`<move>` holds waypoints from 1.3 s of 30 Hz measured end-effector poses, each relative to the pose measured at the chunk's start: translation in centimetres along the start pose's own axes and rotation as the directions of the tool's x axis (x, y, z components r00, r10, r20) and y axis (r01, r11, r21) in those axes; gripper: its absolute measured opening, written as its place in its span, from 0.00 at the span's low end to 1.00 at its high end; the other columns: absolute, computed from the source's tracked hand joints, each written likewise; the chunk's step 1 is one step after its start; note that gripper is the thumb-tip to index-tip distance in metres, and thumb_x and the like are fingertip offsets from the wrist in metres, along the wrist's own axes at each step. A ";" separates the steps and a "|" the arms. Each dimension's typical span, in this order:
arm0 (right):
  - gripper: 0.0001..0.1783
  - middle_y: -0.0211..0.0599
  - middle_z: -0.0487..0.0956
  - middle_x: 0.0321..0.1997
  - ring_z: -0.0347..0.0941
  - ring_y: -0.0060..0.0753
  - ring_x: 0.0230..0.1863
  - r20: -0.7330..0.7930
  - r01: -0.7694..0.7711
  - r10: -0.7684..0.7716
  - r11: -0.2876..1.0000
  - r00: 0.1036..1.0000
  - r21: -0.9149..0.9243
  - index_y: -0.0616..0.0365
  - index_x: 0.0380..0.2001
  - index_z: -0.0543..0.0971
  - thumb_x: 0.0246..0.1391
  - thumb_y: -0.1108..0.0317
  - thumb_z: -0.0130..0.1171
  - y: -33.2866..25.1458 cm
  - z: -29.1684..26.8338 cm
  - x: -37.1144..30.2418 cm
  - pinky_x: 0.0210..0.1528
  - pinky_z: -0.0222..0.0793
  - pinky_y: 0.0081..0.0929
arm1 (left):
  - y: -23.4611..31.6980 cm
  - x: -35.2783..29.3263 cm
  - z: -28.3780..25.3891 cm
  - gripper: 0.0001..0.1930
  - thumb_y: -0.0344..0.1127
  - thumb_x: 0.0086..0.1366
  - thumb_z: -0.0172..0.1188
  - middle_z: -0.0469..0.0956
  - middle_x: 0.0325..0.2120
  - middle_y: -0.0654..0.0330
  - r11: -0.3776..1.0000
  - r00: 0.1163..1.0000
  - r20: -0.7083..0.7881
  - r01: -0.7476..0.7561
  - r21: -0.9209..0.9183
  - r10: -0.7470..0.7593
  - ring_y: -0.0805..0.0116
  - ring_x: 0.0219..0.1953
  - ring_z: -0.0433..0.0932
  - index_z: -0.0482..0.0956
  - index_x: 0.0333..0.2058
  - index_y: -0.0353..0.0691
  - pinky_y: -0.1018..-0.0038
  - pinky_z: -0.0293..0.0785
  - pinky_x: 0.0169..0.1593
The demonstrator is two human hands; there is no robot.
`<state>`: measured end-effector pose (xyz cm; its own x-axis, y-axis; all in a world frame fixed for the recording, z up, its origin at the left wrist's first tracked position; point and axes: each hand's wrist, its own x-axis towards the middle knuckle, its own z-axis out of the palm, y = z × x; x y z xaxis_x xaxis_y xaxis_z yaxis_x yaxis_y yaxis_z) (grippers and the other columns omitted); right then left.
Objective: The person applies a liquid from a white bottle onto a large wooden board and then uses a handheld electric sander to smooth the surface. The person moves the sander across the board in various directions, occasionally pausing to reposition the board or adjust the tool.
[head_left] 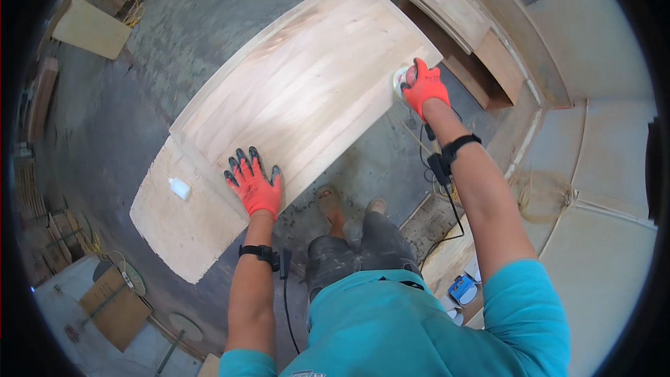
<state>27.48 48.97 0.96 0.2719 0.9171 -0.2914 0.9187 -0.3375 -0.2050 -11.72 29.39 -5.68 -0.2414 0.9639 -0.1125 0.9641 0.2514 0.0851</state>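
Note:
A long pale wooden panel (300,91) with a raised rim along its far side lies slanted in front of me. My left hand (255,185), in a red glove with dark fingertips, rests flat on its near left part, fingers spread. At the right end, my right hand (427,89), gloved alike, is closed round a round power sander (400,84), which sits at the panel's near edge. The glove hides most of the sander's body. Left of the panel, a small white bottle (179,188) lies on a rough-edged board (164,220).
Stacked wooden sheets and an open box (481,63) stand beyond the panel's right end. A dark cable (457,213) hangs near my right arm. A blue item (463,289) sits low at right. Boards (91,28) lie at the far left on the grey floor.

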 end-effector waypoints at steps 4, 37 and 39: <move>0.48 0.54 0.61 0.69 0.71 0.58 0.63 0.099 0.180 -0.184 0.982 0.978 0.051 0.37 0.73 0.58 0.50 0.55 0.68 -4.5 1.8 -2.6 0.64 0.70 0.43 | -0.4 -0.1 0.5 0.41 0.59 0.66 0.55 0.47 0.76 0.50 1.000 1.000 -0.014 -0.014 -0.012 0.014 0.49 0.77 0.43 0.58 0.73 0.46 0.44 0.31 0.76; 0.44 0.56 0.62 0.68 0.73 0.60 0.60 0.163 0.437 -0.443 0.897 0.882 0.073 0.38 0.72 0.60 0.53 0.57 0.65 -12.7 0.8 4.4 0.61 0.72 0.45 | 0.8 0.5 -1.0 0.38 0.58 0.63 0.60 0.58 0.71 0.48 0.995 0.989 0.114 0.099 0.001 -0.099 0.46 0.74 0.52 0.67 0.67 0.43 0.46 0.34 0.76; 0.44 0.56 0.62 0.68 0.73 0.59 0.60 0.182 0.475 -0.483 0.875 0.857 0.086 0.37 0.72 0.60 0.52 0.57 0.65 -11.1 1.9 2.8 0.61 0.72 0.44 | 0.9 0.4 -1.1 0.39 0.58 0.62 0.60 0.57 0.71 0.48 0.993 0.983 0.139 0.118 0.018 -0.120 0.46 0.74 0.51 0.67 0.67 0.43 0.46 0.34 0.76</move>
<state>17.46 54.91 0.64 -0.2630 0.9101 -0.3202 0.9088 0.1223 -0.3988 -11.05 30.14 -4.52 -0.3373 0.9052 -0.2586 0.9307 0.3619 0.0529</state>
